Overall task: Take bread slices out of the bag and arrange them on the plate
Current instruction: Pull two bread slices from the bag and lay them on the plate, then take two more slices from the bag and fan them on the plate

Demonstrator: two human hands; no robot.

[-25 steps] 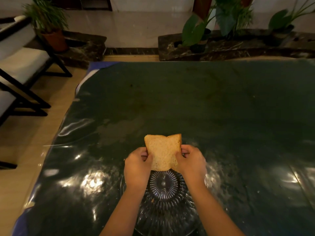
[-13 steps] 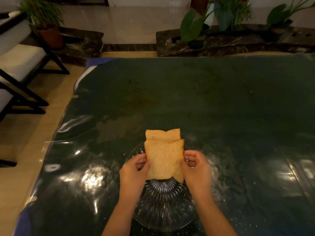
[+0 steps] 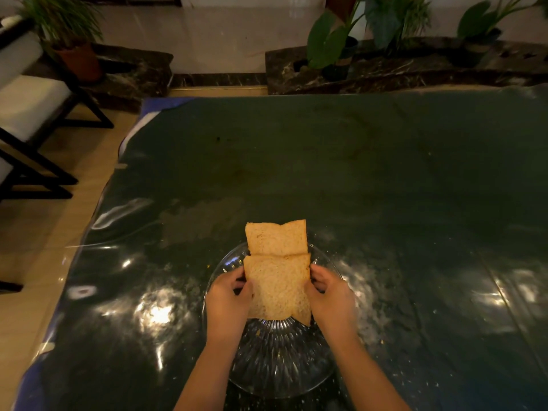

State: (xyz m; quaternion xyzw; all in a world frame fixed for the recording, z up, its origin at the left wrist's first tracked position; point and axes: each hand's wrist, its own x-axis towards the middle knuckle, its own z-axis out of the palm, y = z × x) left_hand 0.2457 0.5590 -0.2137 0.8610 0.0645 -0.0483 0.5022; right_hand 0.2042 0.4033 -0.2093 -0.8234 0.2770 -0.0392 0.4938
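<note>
A clear ribbed glass plate [image 3: 275,378] stands near the table's front edge. One brown bread slice [image 3: 276,237] lies on the plate's far rim, reaching past it. A second bread slice [image 3: 277,287] sits over the plate's middle, overlapping the first one's near edge. My left hand [image 3: 226,304] grips its left side and my right hand [image 3: 332,298] grips its right side. No bread bag is in view.
The table [image 3: 385,188] wears a dark green shiny cover with crumbs scattered near the plate. A black-framed chair with white cushions [image 3: 26,114] stands on the floor to the left. Potted plants [image 3: 332,40] line the dark stone ledge behind the table.
The two slices, held together a second ago, have come apart. The back one now lies at the plate's far rim. Both hands drew the front slice toward me and lower over the plate.
</note>
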